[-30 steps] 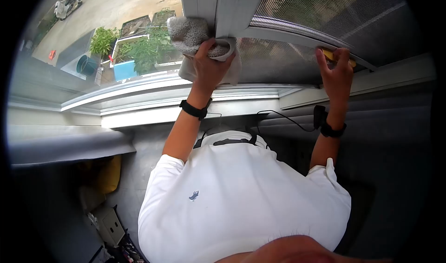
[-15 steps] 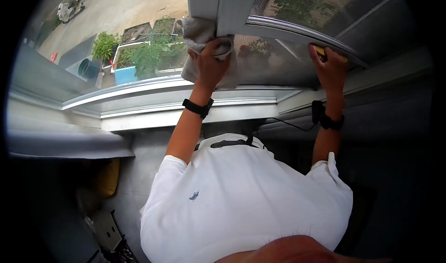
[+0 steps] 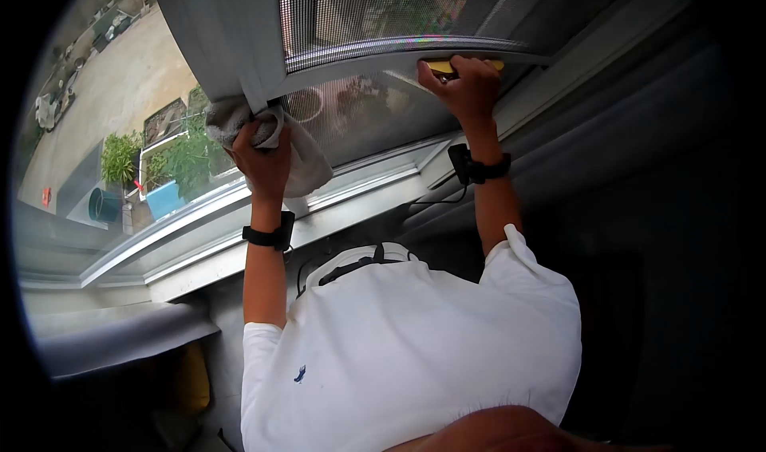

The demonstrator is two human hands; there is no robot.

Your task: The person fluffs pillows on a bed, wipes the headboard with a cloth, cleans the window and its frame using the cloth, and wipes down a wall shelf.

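My left hand is closed on a bunched grey-white cloth, which lies against the window frame at the post between the clear pane and the screened part. Part of the cloth hangs down to the right of the hand. Farther right, my right hand grips a yellow object against the horizontal frame bar below the mesh screen. Fingers cover much of the yellow object, so its full shape is hidden.
Below the panes runs a white sill. Grey curtains hang at the lower left and right. A yellow item is on the floor at lower left. Plants stand outside beyond the glass.
The view has turned, and the window has shifted left and tilted in it. My right hand appears further left along the frame bar. Both hands keep their holds.
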